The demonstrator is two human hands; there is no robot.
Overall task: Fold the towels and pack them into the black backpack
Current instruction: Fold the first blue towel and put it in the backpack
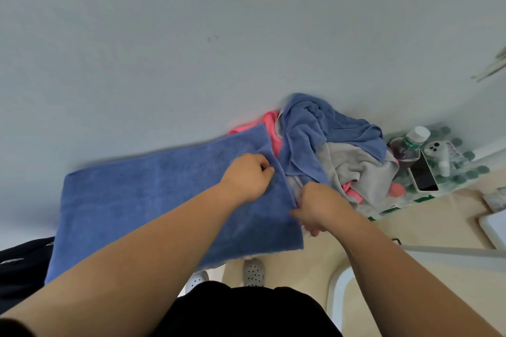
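A person's left hand [247,176] and right hand [320,206] pinch the blue towel [164,200] by its right edge, fingers clamped on cloth, seemingly poised to fold it leftward.

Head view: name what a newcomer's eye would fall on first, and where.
The large blue towel spread flat in the middle, with the left hand and right hand both pinching its right edge. Just right of it lies a crumpled pile of blue, grey and pink towels, and beyond that a bottle and a phone at the far right.
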